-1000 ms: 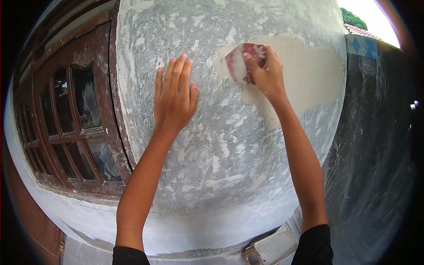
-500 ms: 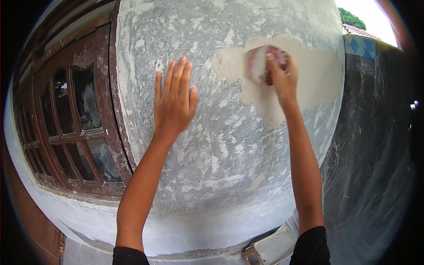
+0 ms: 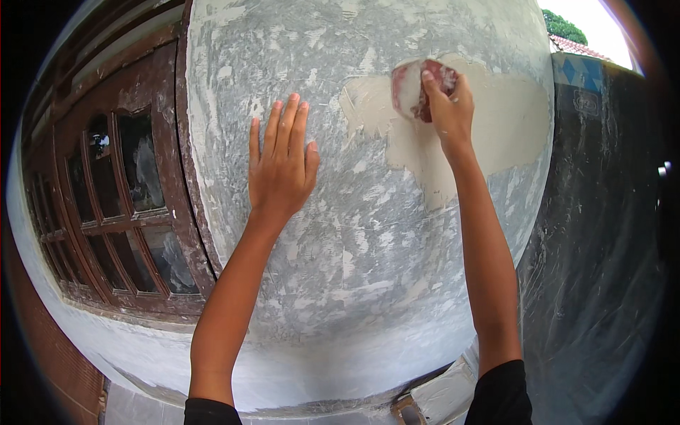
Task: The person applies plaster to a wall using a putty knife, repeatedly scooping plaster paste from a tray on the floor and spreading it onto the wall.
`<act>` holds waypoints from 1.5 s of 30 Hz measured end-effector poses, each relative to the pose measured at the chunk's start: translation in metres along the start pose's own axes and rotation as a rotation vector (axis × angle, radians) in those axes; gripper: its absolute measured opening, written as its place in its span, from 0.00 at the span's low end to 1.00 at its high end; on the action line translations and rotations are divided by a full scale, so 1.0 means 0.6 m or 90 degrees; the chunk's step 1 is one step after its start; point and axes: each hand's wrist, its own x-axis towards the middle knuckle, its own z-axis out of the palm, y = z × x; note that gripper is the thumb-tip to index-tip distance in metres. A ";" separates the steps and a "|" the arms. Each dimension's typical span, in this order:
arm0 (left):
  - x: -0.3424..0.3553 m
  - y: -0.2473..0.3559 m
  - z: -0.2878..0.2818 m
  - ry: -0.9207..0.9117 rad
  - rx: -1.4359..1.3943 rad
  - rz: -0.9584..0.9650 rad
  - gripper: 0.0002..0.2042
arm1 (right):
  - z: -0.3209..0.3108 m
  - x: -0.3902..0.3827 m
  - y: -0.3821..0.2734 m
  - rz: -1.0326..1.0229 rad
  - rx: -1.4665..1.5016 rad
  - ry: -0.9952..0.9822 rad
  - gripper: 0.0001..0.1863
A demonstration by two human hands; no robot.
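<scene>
Before me stands a rough grey wall (image 3: 333, 191) with streaky white marks. On its upper right is a smooth patch of cream-coloured putty (image 3: 510, 127) with ragged edges. My right hand (image 3: 451, 106) grips a reddish putty scraper (image 3: 409, 88) smeared with pale putty, its blade at the upper left part of the patch. Whether the whole blade edge touches the wall is hidden. To the left of the patch, my left hand (image 3: 283, 159) lies on the bare wall with fingers stretched upward, holding nothing.
A brown wooden window (image 3: 127, 205) with several glass panes is at the left. Dark plastic sheeting (image 3: 595, 212) hangs along the right. Below, near my right elbow, a putty-covered board (image 3: 446, 393) lies by the wall's foot.
My right hand and the scraper have shifted slightly up and left over the putty, and the scraper is less blurred. My left hand stays in nearly the same place.
</scene>
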 end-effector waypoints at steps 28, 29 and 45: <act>-0.005 -0.005 0.003 -0.002 0.004 -0.004 0.27 | 0.009 -0.026 -0.001 -0.023 0.025 0.024 0.13; -0.006 -0.006 0.002 0.000 0.005 -0.006 0.27 | 0.006 -0.027 -0.004 0.012 0.139 0.053 0.13; -0.011 -0.002 -0.001 -0.003 0.007 -0.004 0.27 | -0.035 -0.035 0.024 0.086 0.118 0.131 0.16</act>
